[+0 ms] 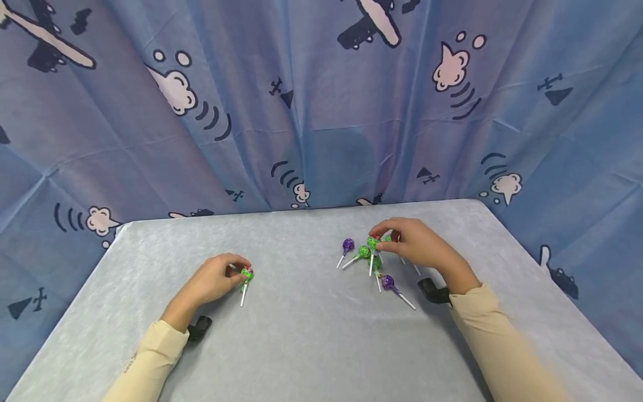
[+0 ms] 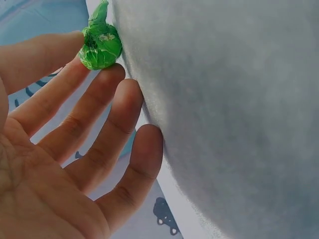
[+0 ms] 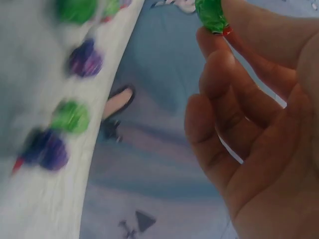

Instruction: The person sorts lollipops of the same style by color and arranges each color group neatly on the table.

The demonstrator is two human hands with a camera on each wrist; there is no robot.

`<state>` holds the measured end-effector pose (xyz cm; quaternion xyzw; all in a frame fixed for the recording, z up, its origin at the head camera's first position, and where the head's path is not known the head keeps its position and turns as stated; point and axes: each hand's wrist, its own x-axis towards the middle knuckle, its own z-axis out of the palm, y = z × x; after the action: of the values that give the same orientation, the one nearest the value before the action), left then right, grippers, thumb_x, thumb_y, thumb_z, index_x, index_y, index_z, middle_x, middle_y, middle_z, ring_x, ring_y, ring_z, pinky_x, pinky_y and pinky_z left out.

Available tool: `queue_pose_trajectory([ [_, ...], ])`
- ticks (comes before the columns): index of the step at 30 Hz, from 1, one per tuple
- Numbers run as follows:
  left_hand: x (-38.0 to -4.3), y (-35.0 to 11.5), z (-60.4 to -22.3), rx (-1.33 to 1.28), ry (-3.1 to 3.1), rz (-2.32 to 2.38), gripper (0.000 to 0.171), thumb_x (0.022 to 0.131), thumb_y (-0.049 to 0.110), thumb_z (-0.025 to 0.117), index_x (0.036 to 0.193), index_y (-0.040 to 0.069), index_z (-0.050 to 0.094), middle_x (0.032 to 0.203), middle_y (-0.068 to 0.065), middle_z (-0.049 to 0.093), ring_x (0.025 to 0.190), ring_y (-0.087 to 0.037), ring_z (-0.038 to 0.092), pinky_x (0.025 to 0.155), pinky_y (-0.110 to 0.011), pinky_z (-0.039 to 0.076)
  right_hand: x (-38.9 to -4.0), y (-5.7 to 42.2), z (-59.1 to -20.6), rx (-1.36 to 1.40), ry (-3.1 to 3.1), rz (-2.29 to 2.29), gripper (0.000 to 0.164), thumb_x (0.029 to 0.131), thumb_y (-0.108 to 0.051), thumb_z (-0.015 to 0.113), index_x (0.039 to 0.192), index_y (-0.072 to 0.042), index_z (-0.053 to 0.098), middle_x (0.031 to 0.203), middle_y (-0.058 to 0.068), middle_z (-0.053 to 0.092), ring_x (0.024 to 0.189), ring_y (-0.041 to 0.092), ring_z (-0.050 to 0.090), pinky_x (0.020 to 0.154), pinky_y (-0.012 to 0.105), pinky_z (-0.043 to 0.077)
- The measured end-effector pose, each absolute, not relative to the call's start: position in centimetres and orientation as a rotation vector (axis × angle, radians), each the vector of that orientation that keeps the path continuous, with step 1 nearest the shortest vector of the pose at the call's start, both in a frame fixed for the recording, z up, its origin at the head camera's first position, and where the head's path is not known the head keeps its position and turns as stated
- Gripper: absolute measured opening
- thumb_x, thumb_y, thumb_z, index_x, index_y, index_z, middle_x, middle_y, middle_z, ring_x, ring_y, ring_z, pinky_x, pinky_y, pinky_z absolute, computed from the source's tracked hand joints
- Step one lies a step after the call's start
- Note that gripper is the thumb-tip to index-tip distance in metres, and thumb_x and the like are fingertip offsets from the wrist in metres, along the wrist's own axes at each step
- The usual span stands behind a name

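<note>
On the left side of the table, my left hand (image 1: 217,277) pinches a green lollipop (image 1: 246,273) by its wrapped head, between thumb and fingertips. Its white stick points down toward the front. The left wrist view shows the same green wrapper (image 2: 101,47) at the tip of the thumb. My right hand (image 1: 413,241) pinches another green lollipop (image 1: 372,243) with a red patch on top, above a loose group of lollipops. Under and beside it lie a green lollipop (image 1: 364,252), a purple lollipop (image 1: 348,244) and a second purple lollipop (image 1: 388,282). Others are partly hidden by the right hand.
A white cloth-covered table (image 1: 301,335) carries everything. Behind it hangs a blue curtain (image 1: 321,151) with printed planes and clouds, meeting the table's far edge. Each wrist wears a black camera, such as the right wrist camera (image 1: 433,291).
</note>
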<state>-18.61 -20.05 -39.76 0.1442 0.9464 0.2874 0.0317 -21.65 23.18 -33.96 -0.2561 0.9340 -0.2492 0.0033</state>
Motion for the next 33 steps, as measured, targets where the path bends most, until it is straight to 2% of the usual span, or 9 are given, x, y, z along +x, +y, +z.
queue_pose_trajectory([
  [9,-18.6,-19.8,-39.9,0.440,2.937,0.855,0.024,0.090,0.010,0.070,0.113,0.010,0.072,0.107,-0.009,0.070,0.089,-0.018,0.062,0.075,-0.035,0.048,-22.4,18.2,-33.5,-0.934,2.818,-0.857,0.028,0.091,-0.022,0.073,0.119,-0.019,0.071,0.114,-0.003,0.072,0.090,0.014,0.060,0.072,0.030,0.048],
  [14,-18.5,-19.7,-39.8,0.434,2.939,0.854,0.023,0.090,0.011,0.070,0.113,0.011,0.072,0.108,-0.008,0.070,0.090,-0.018,0.062,0.075,-0.035,0.048,-22.8,15.6,-33.9,-0.972,2.784,-0.871,0.027,0.091,-0.022,0.072,0.118,-0.019,0.072,0.110,-0.004,0.072,0.089,0.013,0.061,0.076,0.030,0.049],
  [22,-18.0,-19.7,-39.8,0.367,2.956,0.851,0.022,0.088,0.012,0.072,0.111,0.011,0.074,0.103,-0.007,0.070,0.087,-0.017,0.062,0.073,-0.033,0.046,-23.2,11.0,-34.4,-1.033,2.684,-0.915,0.025,0.092,-0.025,0.072,0.116,-0.020,0.072,0.109,-0.005,0.072,0.080,0.011,0.059,0.068,0.026,0.049],
  [28,-18.1,-19.6,-39.8,0.356,2.958,0.850,0.022,0.088,0.012,0.072,0.110,0.012,0.074,0.101,-0.006,0.071,0.087,-0.016,0.062,0.074,-0.033,0.046,-23.2,8.5,-34.7,-1.028,2.644,-0.946,0.024,0.091,-0.024,0.073,0.114,-0.019,0.073,0.108,-0.006,0.073,0.085,0.011,0.061,0.075,0.025,0.049],
  [33,-18.4,-19.5,-39.8,0.358,2.955,0.852,0.021,0.087,0.011,0.072,0.109,0.011,0.073,0.098,-0.005,0.071,0.085,-0.015,0.063,0.073,-0.032,0.046,-23.4,6.7,-35.4,-1.019,2.633,-0.956,0.024,0.092,-0.025,0.072,0.115,-0.019,0.072,0.109,-0.006,0.073,0.083,0.010,0.059,0.074,0.024,0.048],
])
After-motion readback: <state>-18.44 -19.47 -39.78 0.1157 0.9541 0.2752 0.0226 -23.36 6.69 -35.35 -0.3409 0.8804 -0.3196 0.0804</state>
